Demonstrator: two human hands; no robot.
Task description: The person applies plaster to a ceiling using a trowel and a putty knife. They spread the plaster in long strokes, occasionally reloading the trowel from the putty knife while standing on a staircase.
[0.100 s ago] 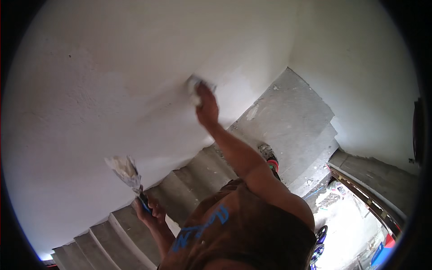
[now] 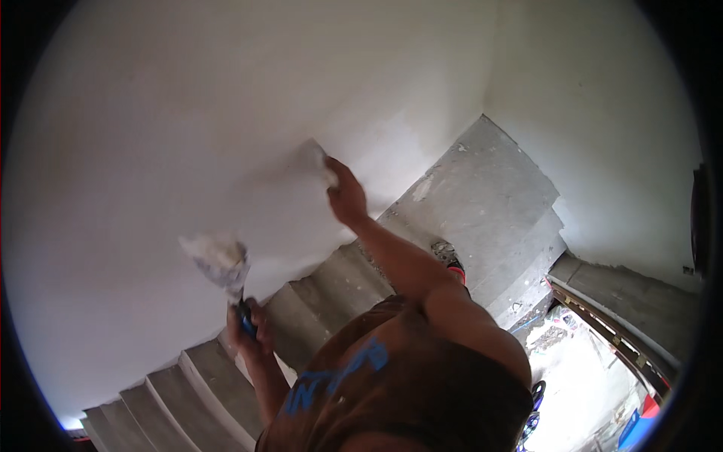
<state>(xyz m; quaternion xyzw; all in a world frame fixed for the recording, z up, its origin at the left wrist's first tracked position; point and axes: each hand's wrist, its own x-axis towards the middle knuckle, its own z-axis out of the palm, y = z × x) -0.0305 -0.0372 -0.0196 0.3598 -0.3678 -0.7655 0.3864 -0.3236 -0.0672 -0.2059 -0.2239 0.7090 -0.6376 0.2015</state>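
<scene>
My left hand (image 2: 252, 329) is closed round the dark-and-blue handle of a wide putty knife (image 2: 235, 277). A pale lump of putty (image 2: 214, 247) sits on its blade, which points up in front of the wall. Higher up and to the right, my right hand (image 2: 347, 197) grips a flat scraper (image 2: 312, 153). That blade is at the white wall (image 2: 181, 135), looking pressed to it, though motion blur softens its outline. My right fingers hide most of its handle.
Concrete steps (image 2: 169, 395) run along the wall's foot at lower left. They meet a grey landing (image 2: 493, 196) on the right. One of my shoes (image 2: 455, 270) shows there. At lower right are a brown rail (image 2: 614, 343) and a blue object (image 2: 637, 431).
My right hand has shifted slightly down, and its scraper's blade now reaches further left. My left hand has moved up and slightly right with the loaded putty knife.
</scene>
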